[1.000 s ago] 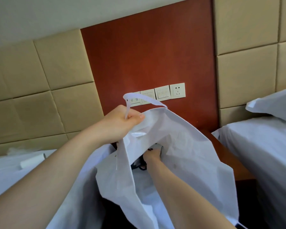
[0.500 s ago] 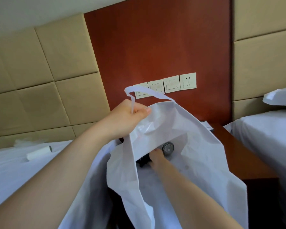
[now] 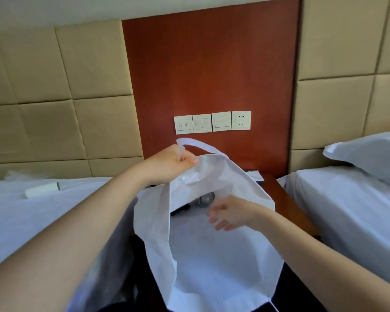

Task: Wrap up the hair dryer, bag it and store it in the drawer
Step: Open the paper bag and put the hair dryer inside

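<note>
Left hand (image 3: pixel 170 164) pinching the looped handle of the large white fabric bag (image 3: pixel 214 251), holding its mouth open. Right hand (image 3: pixel 231 213) at the bag's mouth, fingers loosely spread, gripping nothing. Deep inside the bag, dark hair dryer (image 3: pixel 200 200) with round grey grille, only partly visible. Behind the bag, reddish wooden nightstand (image 3: pixel 286 199); above the bag, row of cream wall switches (image 3: pixel 212 122).

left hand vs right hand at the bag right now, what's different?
The left hand is closed, pinching the handle of the white bag and holding it up; the right hand is open and holds nothing. The left hand sits at the bag's top edge; the right hand is lower, at the mouth near the hair dryer. Both are bare.
</note>
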